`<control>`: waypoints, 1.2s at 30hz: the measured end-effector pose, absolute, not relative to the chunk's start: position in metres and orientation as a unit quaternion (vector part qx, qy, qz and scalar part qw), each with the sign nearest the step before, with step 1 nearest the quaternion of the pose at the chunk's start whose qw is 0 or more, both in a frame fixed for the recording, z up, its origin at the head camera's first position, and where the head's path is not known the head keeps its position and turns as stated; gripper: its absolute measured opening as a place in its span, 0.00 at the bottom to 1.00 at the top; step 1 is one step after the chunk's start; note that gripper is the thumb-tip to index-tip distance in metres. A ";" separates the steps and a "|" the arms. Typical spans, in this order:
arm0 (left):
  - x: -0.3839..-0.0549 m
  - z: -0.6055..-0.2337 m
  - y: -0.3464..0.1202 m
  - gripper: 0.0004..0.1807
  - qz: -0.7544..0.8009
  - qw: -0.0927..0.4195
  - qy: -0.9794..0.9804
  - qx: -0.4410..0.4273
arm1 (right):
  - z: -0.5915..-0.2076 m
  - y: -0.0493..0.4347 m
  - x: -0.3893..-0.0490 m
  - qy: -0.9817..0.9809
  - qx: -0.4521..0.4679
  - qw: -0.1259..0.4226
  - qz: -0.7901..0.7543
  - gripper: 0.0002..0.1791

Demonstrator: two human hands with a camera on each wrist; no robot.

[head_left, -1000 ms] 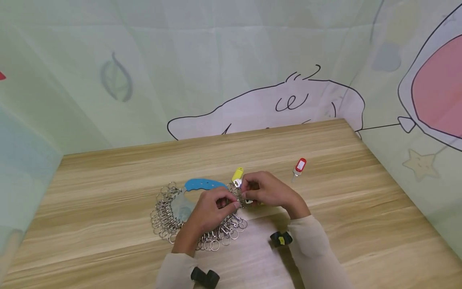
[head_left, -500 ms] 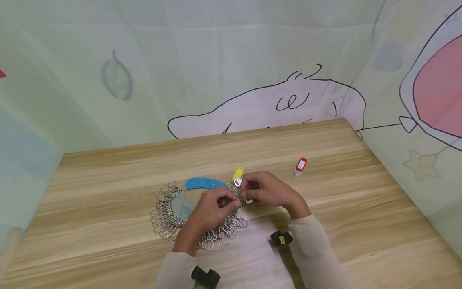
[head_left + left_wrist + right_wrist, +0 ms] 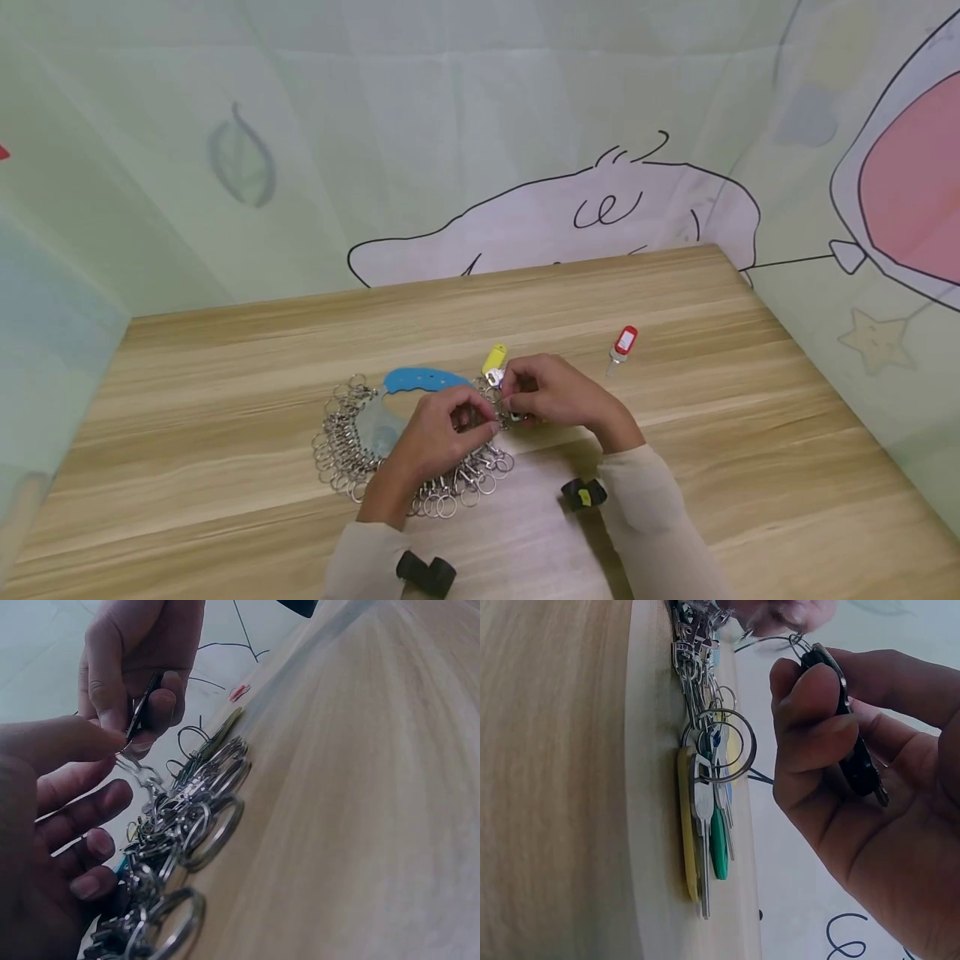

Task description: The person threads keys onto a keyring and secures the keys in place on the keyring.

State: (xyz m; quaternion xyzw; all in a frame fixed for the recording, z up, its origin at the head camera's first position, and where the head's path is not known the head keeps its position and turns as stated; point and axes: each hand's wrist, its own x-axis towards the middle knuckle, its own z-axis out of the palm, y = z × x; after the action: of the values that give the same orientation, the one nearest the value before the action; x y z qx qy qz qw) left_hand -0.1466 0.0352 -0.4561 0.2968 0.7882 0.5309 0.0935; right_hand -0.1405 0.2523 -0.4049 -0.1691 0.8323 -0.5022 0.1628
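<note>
In the right wrist view my right hand (image 3: 555,392) grips a key with a black tag (image 3: 859,765), its fingers curled round it. A small split ring (image 3: 799,645) joins its top. My left hand (image 3: 442,433) pinches that ring between thumb and index fingertip, beside a metal clasp (image 3: 146,776); the other fingers are loosely bent. Below lies a key holder with a blue handle (image 3: 423,380), a clear plate (image 3: 371,429) and many clasps and rings (image 3: 337,450) fanned round it. A yellow tag (image 3: 495,358), a silver key (image 3: 703,802) and a green tag (image 3: 718,844) hang from it.
On the wooden table (image 3: 225,358), a key with a red tag (image 3: 626,340) lies apart at the back right. A patterned cloth wall (image 3: 300,150) rises behind the table's far edge. Black wrist cameras (image 3: 426,575) sit on both sleeves.
Both hands stay in nearly the same place. The gap between my left thumb and index finger has changed slightly. The key holder and the red tag have not moved.
</note>
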 end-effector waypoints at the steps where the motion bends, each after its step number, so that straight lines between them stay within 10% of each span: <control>1: -0.147 -0.456 0.035 0.09 0.528 0.097 0.791 0.294 | -0.404 0.252 -0.140 0.832 -0.168 0.163 -0.503 0.05; 9: -0.148 -0.456 0.038 0.25 0.527 0.102 0.791 0.293 | -0.406 0.252 -0.140 0.827 -0.165 0.168 -0.511 0.04; 36: -0.147 -0.457 0.041 0.14 0.528 0.068 0.793 0.296 | -0.401 0.252 -0.140 0.834 -0.168 0.171 -0.497 0.04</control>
State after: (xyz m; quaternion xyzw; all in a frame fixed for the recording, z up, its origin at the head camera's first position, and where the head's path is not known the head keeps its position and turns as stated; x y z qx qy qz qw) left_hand -0.1468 0.0413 -0.4566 0.2963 0.7929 0.5282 0.0681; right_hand -0.1398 0.2520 -0.4014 -0.1683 0.8338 -0.4973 0.1708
